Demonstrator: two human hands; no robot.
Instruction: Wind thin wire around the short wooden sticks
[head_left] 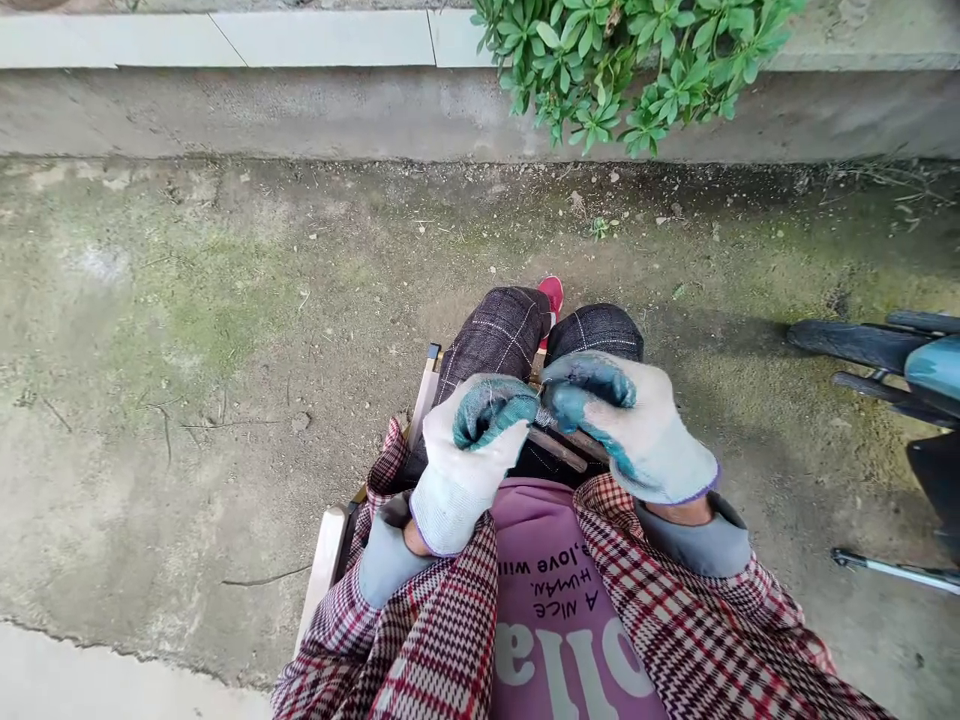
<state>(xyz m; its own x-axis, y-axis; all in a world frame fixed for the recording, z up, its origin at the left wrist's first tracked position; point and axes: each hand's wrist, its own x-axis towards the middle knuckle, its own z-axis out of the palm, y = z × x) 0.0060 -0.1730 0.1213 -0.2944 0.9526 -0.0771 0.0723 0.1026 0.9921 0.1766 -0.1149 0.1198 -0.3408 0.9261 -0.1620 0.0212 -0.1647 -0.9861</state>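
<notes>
My left hand, in a white glove with a teal-coated palm, is closed in a pinch above my lap. Facing it, with fingertips almost touching, my right hand wears a matching glove and is closed too. Between the fingertips a small greyish, thread-like or wiry piece shows; its kind is too small to tell. Just below the hands, a brown stick-like piece lies across my lap, partly covered by the right glove.
I sit on a chair with a light-coloured frame. Ahead runs a low concrete wall with a leafy green plant overhanging it. At the right stands part of a wheeled vehicle. Thin twigs lie on the ground.
</notes>
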